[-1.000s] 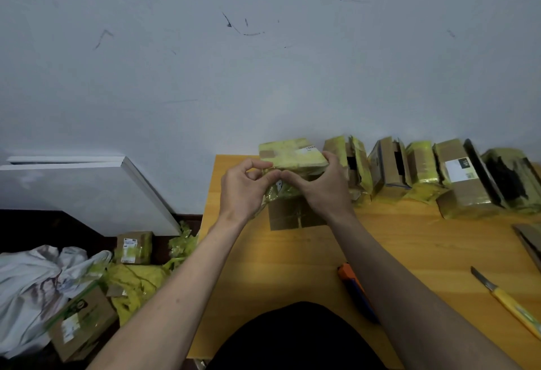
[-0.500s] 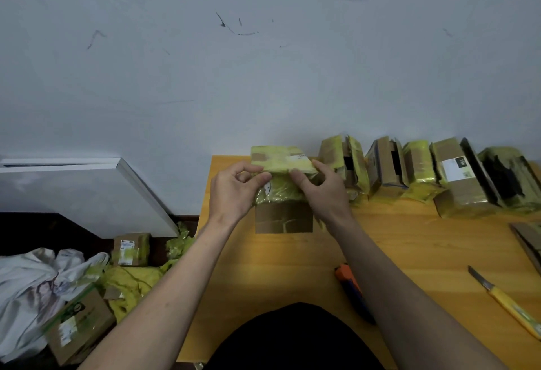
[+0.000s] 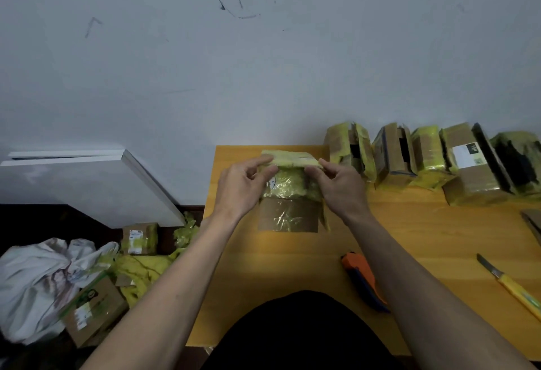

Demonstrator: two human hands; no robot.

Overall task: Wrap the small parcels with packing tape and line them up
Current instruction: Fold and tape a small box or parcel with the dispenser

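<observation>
No legible text; box label (image 3: 467, 153) print too small (blurred).

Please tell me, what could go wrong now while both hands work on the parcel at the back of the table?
1. The left hand and right hand pinch only the top of the parcel; the grip may slip or the yellow film may tear.
2. The parcel stands close beside the row of parcels; a jerk might knock them.
3. The yellow knife lies with its blade exposed near the right forearm.
</observation>
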